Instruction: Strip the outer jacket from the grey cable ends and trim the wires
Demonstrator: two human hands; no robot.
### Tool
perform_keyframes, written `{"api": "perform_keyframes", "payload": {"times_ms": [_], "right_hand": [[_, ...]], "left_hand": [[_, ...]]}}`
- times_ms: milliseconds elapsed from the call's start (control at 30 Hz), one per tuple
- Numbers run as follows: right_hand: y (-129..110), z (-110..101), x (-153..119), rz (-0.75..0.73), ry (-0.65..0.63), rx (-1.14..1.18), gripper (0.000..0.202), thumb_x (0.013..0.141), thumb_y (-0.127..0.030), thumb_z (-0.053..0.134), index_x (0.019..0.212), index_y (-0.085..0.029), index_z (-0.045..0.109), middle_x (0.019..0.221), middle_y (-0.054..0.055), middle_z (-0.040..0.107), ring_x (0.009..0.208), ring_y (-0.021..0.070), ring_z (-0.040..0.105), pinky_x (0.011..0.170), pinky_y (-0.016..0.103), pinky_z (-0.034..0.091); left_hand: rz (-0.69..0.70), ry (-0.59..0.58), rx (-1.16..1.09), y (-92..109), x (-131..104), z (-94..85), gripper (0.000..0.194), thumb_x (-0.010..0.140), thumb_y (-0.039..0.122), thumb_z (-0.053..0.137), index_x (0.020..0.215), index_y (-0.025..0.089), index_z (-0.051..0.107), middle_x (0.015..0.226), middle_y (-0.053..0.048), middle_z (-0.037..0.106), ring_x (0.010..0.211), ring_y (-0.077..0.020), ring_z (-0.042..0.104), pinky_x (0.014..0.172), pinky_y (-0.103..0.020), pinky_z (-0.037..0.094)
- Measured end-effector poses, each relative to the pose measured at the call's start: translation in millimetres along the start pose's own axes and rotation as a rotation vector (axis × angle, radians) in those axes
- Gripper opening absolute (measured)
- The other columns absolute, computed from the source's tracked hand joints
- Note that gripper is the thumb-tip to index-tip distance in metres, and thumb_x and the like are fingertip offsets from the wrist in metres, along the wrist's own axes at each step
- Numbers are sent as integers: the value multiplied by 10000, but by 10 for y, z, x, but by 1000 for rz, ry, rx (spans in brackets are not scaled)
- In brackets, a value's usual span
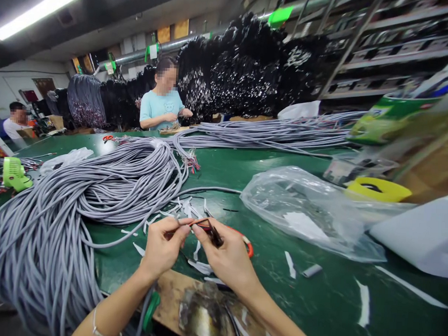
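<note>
My left hand (163, 247) is closed, its thumb and forefinger pinching thin wires (195, 222) that look red and dark. Against it, my right hand (229, 260) pinches the same wires between thumb and finger. A dark hand tool with an orange handle (249, 248), apparently cutters or pliers, sits in my right palm; its jaws are mostly hidden. Left of my hands lies a big bundle of grey cables (134, 184). White strips of scrap (187, 208) are scattered behind and under my hands.
A wooden board (170, 294) with a worn metal device (202, 315) stands at the near edge. A clear plastic bag (300, 206) and a yellow tape roll (379, 188) lie right. More grey cables (266, 135) stretch across the back; a co-worker (162, 103) works beyond. A green fan (15, 173) stands left.
</note>
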State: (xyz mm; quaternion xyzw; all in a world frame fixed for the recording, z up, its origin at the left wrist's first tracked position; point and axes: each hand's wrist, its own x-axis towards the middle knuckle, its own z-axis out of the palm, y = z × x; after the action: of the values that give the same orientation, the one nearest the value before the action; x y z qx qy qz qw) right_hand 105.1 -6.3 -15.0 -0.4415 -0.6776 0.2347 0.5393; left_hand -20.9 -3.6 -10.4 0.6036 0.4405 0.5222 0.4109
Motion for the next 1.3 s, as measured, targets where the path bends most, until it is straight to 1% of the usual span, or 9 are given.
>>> {"api": "perform_keyframes", "payload": {"times_ms": [100, 233, 467, 633, 767, 900, 1000, 1133, 1300], "right_hand": [[3, 34, 1, 112, -70, 97, 271, 763, -368, 481, 652, -153, 604, 537, 20, 574, 469, 125, 480, 441, 228, 379], [-5, 35, 6, 172, -113, 149, 275, 726, -381, 511, 630, -147, 620, 542, 32, 600, 455, 124, 474, 428, 232, 368], [-51, 4, -5, 83, -84, 79, 261, 752, -318, 508, 580, -159, 623, 523, 21, 612, 446, 114, 472, 426, 217, 360], [-81, 9, -19, -46, 2, -26, 266, 776, -270, 509, 554, -158, 606, 481, -4, 559, 410, 88, 426, 407, 200, 332], [-91, 18, -26, -106, 23, -95, 281, 790, -246, 503, 535, -157, 585, 487, -6, 550, 432, 86, 439, 438, 194, 345], [-81, 5, -22, -77, 26, -95, 277, 781, -254, 506, 535, -157, 586, 481, -8, 546, 424, 86, 435, 429, 194, 339], [-56, -17, -17, -16, 24, -69, 264, 762, -288, 513, 552, -155, 599, 479, -7, 546, 415, 92, 428, 410, 200, 326], [-21, -46, 8, 82, 36, -79, 279, 744, -342, 504, 562, -156, 602, 493, 2, 560, 442, 108, 445, 437, 216, 348], [56, -196, 106, 141, -165, -246, 315, 763, -365, 439, 594, -166, 614, 520, 15, 577, 483, 131, 483, 461, 230, 360]], "left_hand": [[-65, 19, -149, 36, 6, -6, 321, 674, 423, 630, 740, 116, 698, 475, 36, 424, 424, -52, 285, 416, -196, 220], [-166, 22, -283, 42, 26, -3, 402, 611, 479, 664, 511, 95, 597, 413, 69, 329, 375, -14, 221, 380, -181, 148], [-381, 1, -565, 83, 74, -1, 415, 466, 438, 757, 622, 93, 588, 371, 40, 469, 317, -20, 349, 329, -138, 203], [-499, 53, -586, 83, 96, 8, 466, 379, 421, 781, 617, 89, 559, 387, 23, 515, 304, -35, 412, 307, -127, 302], [-442, 108, -547, 49, 79, 31, 441, 446, 440, 748, 621, 112, 510, 437, 32, 527, 315, -53, 456, 295, -139, 351], [-360, 103, -480, 39, 45, 43, 414, 537, 462, 698, 634, 135, 464, 448, 48, 514, 293, -56, 447, 271, -143, 342], [-303, 26, -465, 49, 20, 26, 360, 620, 437, 654, 664, 134, 465, 461, 49, 511, 278, -27, 397, 259, -116, 272], [-284, -132, -509, 64, 5, -10, 332, 607, 338, 688, 766, 147, 467, 572, 52, 529, 349, -16, 429, 292, -97, 285], [-292, -144, -333, 44, 51, -65, 380, 619, 345, 671, 767, 193, 356, 618, 56, 567, 303, -22, 435, 268, -103, 291]]}}
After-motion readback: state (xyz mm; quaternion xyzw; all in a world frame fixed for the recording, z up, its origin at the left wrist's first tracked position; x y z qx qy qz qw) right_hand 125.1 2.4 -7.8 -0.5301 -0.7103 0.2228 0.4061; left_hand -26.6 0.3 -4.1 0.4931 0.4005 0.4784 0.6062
